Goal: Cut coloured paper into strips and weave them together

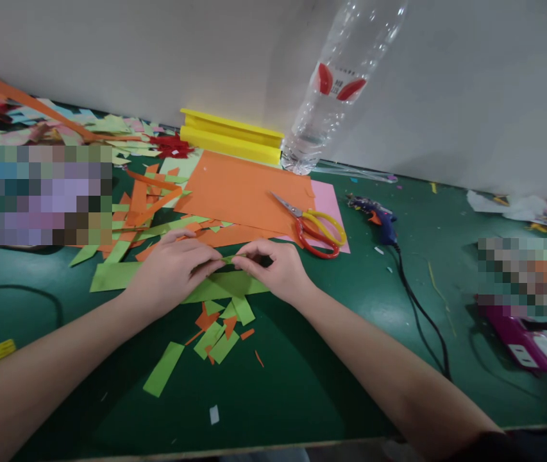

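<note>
The tabletop (pixel 422 269) has a smooth green face with a soft gloss. The orange sheets (pixel 249 192) and green strips (pixel 109 277) look like matt paper. The bottle (pixel 340 77) is clear, shiny plastic. The scissors (pixel 297 212) join bare metal blades to smooth, glossy plastic handles. The wall (pixel 446 96) looks matt and smooth.

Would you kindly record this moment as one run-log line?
left hand: pinching green paper piece | right hand: pinching same piece | below hands: wide green strip | nearby: scissors, partly on orange paper

Dim light; soft sheen on tabletop (pixel 446 244) (frame's sides partly pixelated).
</note>
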`<state>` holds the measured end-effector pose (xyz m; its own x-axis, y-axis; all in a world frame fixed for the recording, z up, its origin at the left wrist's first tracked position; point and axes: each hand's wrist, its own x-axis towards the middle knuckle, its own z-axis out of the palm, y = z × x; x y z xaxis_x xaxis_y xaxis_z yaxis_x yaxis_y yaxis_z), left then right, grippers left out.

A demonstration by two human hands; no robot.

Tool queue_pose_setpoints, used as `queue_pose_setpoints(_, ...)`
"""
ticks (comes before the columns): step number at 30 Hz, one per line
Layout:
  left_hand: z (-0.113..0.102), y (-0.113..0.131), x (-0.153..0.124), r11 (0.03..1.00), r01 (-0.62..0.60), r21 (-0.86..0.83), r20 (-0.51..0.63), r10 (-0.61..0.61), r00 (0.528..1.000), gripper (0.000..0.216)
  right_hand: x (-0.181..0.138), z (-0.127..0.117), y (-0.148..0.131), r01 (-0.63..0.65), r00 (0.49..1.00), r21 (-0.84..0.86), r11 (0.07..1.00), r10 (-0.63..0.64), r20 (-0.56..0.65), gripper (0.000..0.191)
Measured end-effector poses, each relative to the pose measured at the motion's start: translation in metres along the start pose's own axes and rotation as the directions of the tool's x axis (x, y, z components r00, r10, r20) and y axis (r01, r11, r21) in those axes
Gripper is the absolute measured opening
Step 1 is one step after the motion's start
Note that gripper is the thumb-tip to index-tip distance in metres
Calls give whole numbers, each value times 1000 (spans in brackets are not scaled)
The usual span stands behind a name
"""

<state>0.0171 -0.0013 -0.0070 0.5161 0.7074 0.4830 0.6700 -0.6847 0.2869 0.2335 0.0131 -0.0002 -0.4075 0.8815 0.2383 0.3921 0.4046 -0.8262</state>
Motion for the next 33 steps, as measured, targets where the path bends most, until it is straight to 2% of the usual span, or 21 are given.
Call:
queue_pose_setpoints(4, -1, 0, 1, 1000, -2, 8, -5, 2, 1000, 31, 1, 0, 2, -17, 1000, 15, 1000, 16, 19, 16)
queue_pose_setpoints(8, -1, 1, 1, 1000, -16, 12, -13, 16, 1000, 29, 3, -1, 3, -94, 992, 110, 989, 84, 94, 17)
queue_pose_setpoints(13, 0, 1, 1, 1000, -12, 22, -14, 12, 1000, 31, 4, -1, 6, -124, 987, 180, 976, 103, 120, 18)
queue_pose_setpoints(22, 0, 3, 3, 1000, 16, 10, 1, -16, 1000, 35, 5, -2, 6, -119, 986, 194, 974, 92, 140, 18)
queue_pose_setpoints(33, 1, 2, 1, 1000, -3, 17, -6, 3, 1000, 30, 5, -4, 6, -99, 986, 188, 977, 70, 153, 20)
